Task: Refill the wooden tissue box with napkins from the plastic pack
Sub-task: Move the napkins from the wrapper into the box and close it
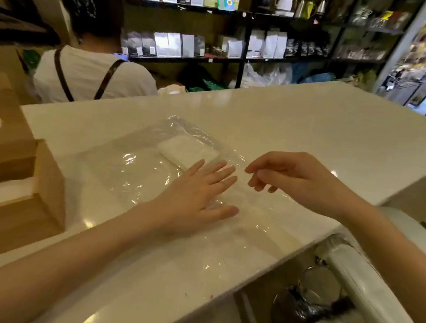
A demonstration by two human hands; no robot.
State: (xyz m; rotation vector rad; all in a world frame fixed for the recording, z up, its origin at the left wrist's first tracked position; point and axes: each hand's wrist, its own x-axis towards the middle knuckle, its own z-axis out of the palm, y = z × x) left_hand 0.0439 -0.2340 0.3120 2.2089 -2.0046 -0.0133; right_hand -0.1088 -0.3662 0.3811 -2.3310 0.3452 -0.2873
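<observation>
Napkins (188, 151), a small white stack, sit inside the clear plastic pack (139, 165) lying flat on the table (312, 134). Left hand (195, 198) presses the pack's near end, fingers straight and spread. Right hand (293, 178) hovers just right of it, fingers loosely curled, holding nothing I can make out. Wooden tissue box (14, 211) stands left of the pack, something white inside.

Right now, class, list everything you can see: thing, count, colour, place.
Plastic pack: one, clear, flat on counter centre.
Napkins: one small stack, white, inside the pack's far end.
Wooden tissue box: one, light brown, counter's left edge.
Counter: one, white.
Shelves: black, behind, holding white and dark bags.
Person: one, white top, back turned, far left.
Left hand: fingers straight, flat on the pack.
Right hand: loosely curled over the pack's edge.
</observation>
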